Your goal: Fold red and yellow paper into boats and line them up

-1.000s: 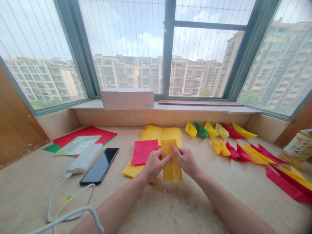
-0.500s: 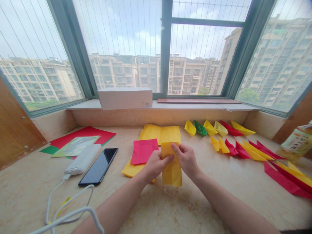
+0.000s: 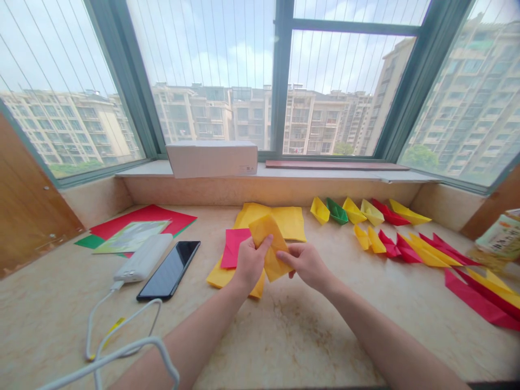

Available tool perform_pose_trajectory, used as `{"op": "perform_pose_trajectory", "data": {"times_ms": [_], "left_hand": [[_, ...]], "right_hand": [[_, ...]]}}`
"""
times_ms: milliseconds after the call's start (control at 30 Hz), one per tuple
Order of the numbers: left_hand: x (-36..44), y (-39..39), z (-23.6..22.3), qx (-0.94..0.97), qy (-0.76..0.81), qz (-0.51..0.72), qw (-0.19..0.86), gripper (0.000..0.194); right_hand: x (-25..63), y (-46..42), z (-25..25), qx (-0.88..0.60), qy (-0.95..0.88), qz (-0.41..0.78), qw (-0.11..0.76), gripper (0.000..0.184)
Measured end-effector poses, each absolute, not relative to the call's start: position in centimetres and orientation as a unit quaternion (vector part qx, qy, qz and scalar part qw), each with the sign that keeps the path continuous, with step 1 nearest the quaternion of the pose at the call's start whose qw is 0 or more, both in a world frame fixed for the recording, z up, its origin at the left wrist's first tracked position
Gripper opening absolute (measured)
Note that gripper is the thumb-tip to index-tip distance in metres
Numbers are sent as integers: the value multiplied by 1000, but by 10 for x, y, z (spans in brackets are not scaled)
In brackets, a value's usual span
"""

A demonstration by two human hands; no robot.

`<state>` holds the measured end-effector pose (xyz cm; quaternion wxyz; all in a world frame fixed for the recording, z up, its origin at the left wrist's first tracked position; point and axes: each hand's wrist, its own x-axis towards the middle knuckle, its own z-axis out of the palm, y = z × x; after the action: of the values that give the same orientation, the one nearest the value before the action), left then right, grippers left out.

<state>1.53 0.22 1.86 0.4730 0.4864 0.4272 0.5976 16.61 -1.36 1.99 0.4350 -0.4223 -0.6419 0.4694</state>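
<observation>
Daylight enters through green-framed windows (image 3: 281,81); pale buildings (image 3: 190,111) stand outside. Marbled counter (image 3: 309,336) below, wooden panel (image 3: 30,203) at left.

And there's the black phone (image 3: 169,271), just beside a white power bank (image 3: 148,259), cable (image 3: 90,325) plugged in; a white box (image 3: 213,161) sits on the windowsill (image 3: 143,169) behind!

We log two bare hands, the left hand (image 3: 249,265) and the right hand (image 3: 311,265), uncovered from fingertips to wrist. We find the left forearm (image 3: 195,330) and the right forearm (image 3: 377,330) bare as well, down to where the near edge of the view cuts them off. Shape: both forearms slim at the wrist, broadening steadily toward the near side, outline smooth. Fingers (image 3: 297,249) slender; thumbs (image 3: 288,259) rounded at the tip. Nails: too small for us to read any detail.
</observation>
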Motion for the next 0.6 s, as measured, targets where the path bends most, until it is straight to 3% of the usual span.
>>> {"op": "perform_pose_trajectory", "data": {"times_ms": [200,433,600], "left_hand": [[10,1,26,550,385,544,504,36],[16,-3,12,570,319,429,624,40],[18,-4,12,524,317,448,651,42]], "right_hand": [[169,-11,20,-446,-664,360,480,38],[177,-3,22,-385,-600,464,525,27],[176,-3,21,-359,-587,479,545,17]]}}
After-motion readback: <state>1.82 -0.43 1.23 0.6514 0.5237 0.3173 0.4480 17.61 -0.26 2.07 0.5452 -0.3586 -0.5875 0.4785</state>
